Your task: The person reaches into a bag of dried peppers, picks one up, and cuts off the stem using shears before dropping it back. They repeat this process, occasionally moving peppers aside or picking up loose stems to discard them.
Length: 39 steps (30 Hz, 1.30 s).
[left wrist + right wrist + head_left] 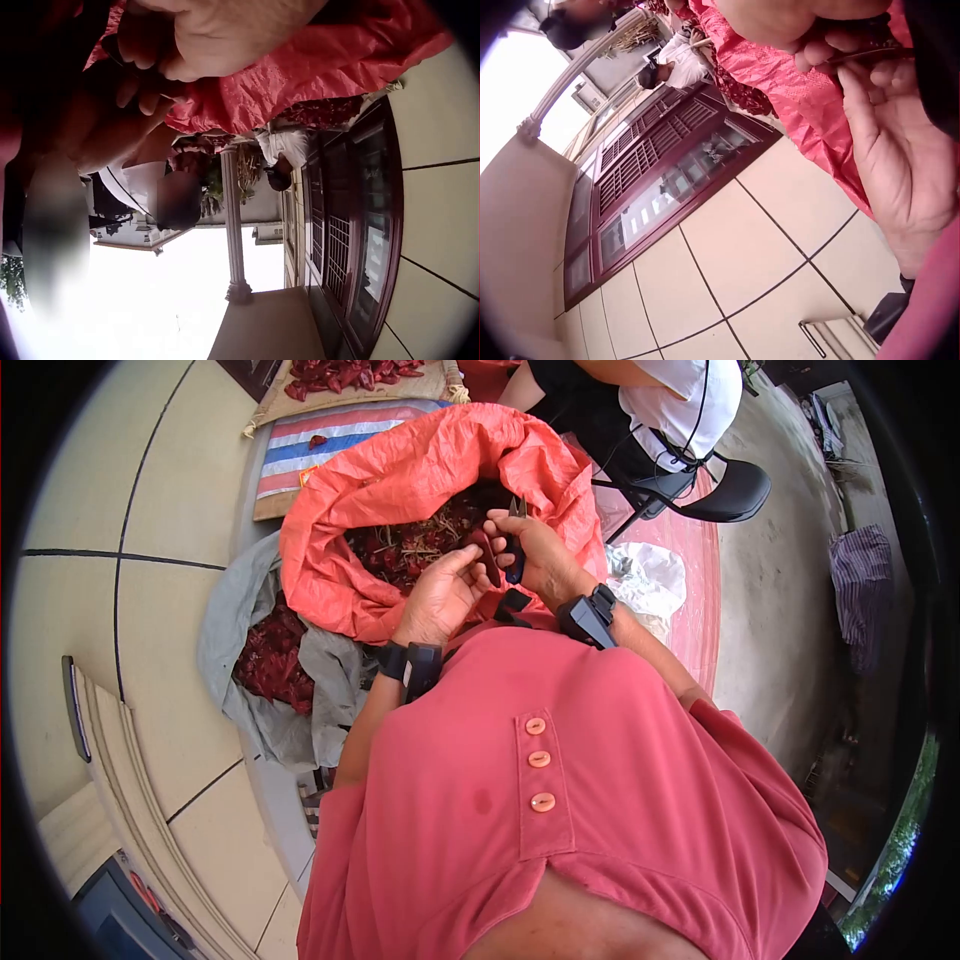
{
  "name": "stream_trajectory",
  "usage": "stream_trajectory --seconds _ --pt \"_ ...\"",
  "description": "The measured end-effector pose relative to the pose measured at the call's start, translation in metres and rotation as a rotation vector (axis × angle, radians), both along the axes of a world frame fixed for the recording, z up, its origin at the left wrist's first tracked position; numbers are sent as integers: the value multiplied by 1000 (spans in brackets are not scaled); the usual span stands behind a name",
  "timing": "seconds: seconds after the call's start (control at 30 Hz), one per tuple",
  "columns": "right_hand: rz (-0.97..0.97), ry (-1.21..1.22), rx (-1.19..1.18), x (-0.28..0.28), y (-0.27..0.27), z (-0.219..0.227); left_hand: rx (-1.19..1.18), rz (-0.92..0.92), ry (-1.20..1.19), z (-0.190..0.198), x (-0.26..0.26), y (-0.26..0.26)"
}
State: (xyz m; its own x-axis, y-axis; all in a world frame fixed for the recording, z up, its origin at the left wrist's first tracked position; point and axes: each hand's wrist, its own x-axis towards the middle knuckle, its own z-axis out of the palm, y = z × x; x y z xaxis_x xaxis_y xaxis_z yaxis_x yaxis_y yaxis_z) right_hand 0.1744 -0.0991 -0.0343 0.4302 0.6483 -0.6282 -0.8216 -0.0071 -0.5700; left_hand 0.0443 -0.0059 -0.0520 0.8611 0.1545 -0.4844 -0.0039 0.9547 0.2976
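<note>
In the head view a dark red pod [487, 560] lies between the two hands, over the near edge of a large red sack [340, 550] holding red pods and stalks. The left hand [442, 595] pinches it by the lower side. The right hand [545, 558] has its fingertips at the pod's upper part and grips snips with a dark blue handle [515, 565], their blades pointing away from the body. In the right wrist view the left hand [904, 150] has its palm turned up, thumb and fingers at the thin dark pod. The left wrist view shows the hands partly in shadow.
A grey bag [235, 650] of red pods stands left of the sack. Beyond lie a striped sheet [290, 455] and a tray of red pods [350, 375]. Another person sits at the upper right by a black chair [735, 490]. A white plastic bag [650, 580] lies right.
</note>
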Motion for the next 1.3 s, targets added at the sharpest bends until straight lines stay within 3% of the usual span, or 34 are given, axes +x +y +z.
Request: stream_trajectory --seconds 0.07,0.17,0.27,0.3,0.4,0.5,0.6,0.73,0.87,1.1,1.2,1.3 --pt "90 -264 -58 -3 -1 -6 276 -48 165 -27 -3 -13" --pt "128 -550 -118 -1 -4 -10 729 -125 328 -28 0 -22" --pt "203 -632 -115 -4 -5 -1 1748 -117 317 -52 1 -27" --pt "225 -618 -103 -5 -6 -2 1817 -76 261 -49 0 -29" --pt "258 -605 -79 -2 -7 -3 1890 -145 142 -45 0 -29" --pt "198 -638 -89 -2 -7 2 1732 -90 107 -28 0 -25" --pt "58 -690 -42 1 -8 18 971 20 163 -3 -4 -14" --pt "-33 -499 105 11 -8 31 943 246 83 21 -9 8" --pt "303 -530 262 14 -7 43 844 349 -25 35 -12 29" --pt "426 -743 235 11 10 87 865 415 -189 66 -3 42" --pt "487 -945 211 7 15 103 945 394 -180 79 -3 40" --pt "445 -980 246 1 15 104 982 535 -155 93 -2 26"
